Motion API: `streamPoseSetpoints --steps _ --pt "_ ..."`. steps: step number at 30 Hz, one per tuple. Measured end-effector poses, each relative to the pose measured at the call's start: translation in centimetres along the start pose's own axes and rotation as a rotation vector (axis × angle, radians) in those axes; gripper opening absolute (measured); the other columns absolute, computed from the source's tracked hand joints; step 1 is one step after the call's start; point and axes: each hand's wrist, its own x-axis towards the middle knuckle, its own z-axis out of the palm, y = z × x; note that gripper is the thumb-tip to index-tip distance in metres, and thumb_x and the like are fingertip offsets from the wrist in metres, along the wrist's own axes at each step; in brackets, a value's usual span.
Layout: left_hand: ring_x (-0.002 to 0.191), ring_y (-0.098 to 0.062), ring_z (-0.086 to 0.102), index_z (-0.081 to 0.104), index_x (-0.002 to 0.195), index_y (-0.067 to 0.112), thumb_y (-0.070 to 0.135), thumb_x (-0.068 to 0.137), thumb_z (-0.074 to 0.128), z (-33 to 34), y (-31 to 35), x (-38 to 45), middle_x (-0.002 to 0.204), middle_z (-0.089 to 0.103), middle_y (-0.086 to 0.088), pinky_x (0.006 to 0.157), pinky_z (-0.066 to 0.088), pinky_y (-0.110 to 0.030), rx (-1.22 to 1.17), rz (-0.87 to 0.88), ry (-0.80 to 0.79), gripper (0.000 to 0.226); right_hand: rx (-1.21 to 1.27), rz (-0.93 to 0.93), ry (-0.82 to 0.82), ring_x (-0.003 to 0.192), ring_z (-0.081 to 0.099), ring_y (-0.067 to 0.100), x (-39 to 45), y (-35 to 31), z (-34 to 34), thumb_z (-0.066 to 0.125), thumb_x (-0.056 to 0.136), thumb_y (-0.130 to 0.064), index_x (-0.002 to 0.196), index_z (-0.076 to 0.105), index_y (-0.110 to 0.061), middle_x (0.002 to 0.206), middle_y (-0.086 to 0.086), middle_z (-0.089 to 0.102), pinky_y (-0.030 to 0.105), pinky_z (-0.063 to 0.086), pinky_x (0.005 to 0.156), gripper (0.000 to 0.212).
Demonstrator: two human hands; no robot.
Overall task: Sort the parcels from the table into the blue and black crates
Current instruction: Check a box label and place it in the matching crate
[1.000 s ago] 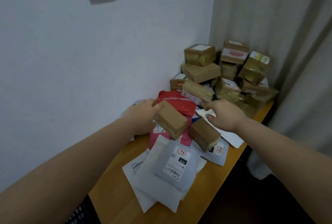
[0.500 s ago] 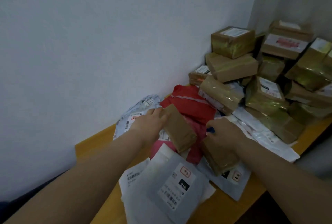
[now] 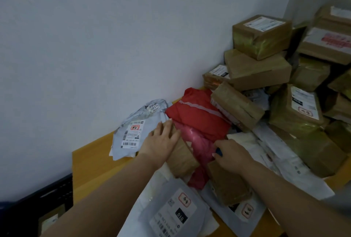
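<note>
Table (image 3: 91,164): yellow-orange wood top, pushed into a corner against a plain white wall (image 3: 114,37). Bare wood shows along the near left edge and in a strip at far right.

Dark crate (image 3: 51,195): below the table's left end, against the wall; a labelled parcel lies inside.

Carton stack (image 3: 262,37): brown taped boxes piled in the far right corner, several deep, some tilted, white labels on most tops.

Red bag (image 3: 197,115): soft mailer in the middle of the pile, leaning against the cartons. A pink bag (image 3: 199,145) lies just in front of it.

Grey mailers: one crumpled against the wall (image 3: 133,132); one flat at the near edge, label marked "010" (image 3: 176,212); white ones spread under the cartons at right.

Left hand (image 3: 161,145): fingers straight and together, laid flat on the top end of a brown box (image 3: 182,158) beside the pink bag.

Right hand (image 3: 233,155): fingers curled down over the far end of a second brown box (image 3: 229,185), gripping it; a small blue thing shows at the fingertips, too small to tell.
</note>
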Motion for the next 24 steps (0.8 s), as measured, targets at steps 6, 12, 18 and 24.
streamPoseSetpoints --steps 6,12,18,24 --pt "0.141 -0.033 0.027 0.011 0.152 0.016 0.015 0.086 0.061 -1.1 -3.2 -3.5 0.157 0.005 -0.018 0.098 0.045 -0.034 -0.071 -0.004 0.146 0.083 0.119 0.016 0.034 0.093 0.061 0.023 1.1 -2.4 -0.4 0.05 0.098 -0.029 0.106 0.062 -0.008 0.103 0.008 0.067 0.031 0.047 0.075 0.025" --pt "0.147 -0.036 0.014 0.031 0.146 0.007 0.032 0.074 0.074 -2.2 -5.9 -6.8 0.153 0.029 -0.013 0.112 0.031 -0.049 -0.263 0.022 0.27 0.087 0.346 -0.012 0.166 0.083 0.058 0.021 1.3 -7.2 -1.1 0.041 0.102 -0.036 0.091 0.06 -0.013 0.085 0.002 0.063 0.031 0.042 0.069 0.032" --pt "0.09 -0.015 0.059 0.053 0.11 0.018 0.066 0.079 0.062 -1.2 -7.2 -11.3 0.1 0.06 0.003 0.075 0.052 -0.031 -0.91 -0.308 0.2 0.058 0.669 0.088 0.311 0.084 0.059 0.023 -0.9 -11.5 -1.7 0.029 0.099 -0.054 0.085 0.061 -0.004 0.088 0.013 0.065 0.031 0.042 0.073 0.061" --pt "0.084 -0.018 0.065 0.066 0.093 0.014 0.08 0.077 0.036 -1.9 -8.7 -16.0 0.09 0.068 -0.004 0.081 0.054 -0.039 -1.215 -0.392 0.274 0.075 0.878 0.067 0.213 0.097 0.063 0.025 -4.5 -16.8 -0.5 0.034 0.079 -0.075 0.113 0.063 -0.019 0.111 0.006 0.066 0.037 0.054 0.075 0.072"
